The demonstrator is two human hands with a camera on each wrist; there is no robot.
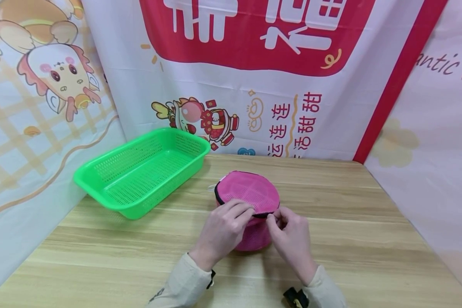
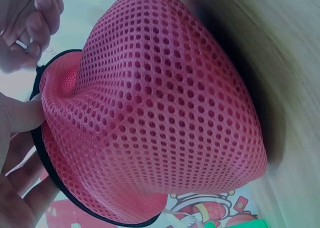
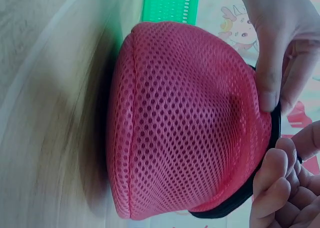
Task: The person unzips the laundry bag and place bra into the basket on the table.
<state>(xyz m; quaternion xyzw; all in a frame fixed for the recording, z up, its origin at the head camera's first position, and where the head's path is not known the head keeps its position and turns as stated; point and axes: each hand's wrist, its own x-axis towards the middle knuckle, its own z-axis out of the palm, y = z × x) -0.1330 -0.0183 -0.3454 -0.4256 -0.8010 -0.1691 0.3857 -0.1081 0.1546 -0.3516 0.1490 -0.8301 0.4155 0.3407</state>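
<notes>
A round pink mesh laundry bag (image 1: 256, 233) stands upright on the table, its mesh lid (image 1: 248, 190) edged by a black zipper (image 1: 262, 215). My left hand (image 1: 228, 229) pinches the rim at the front left, thumb on the mesh side and fingers over the edge. Close by on the right, my right hand (image 1: 290, 235) has its fingers curled at the zipper and pinches its pull, mostly hidden by the fingertips. In the left wrist view the bag's side (image 2: 165, 103) bulges and folds inward below the zipper.
A green perforated plastic basket (image 1: 169, 185) sits at the back left of the wooden table (image 1: 342, 244). Printed cloth (image 1: 331, 111) hangs behind the table and along both sides. A thin white loop (image 1: 211, 187) sticks out at the bag's left.
</notes>
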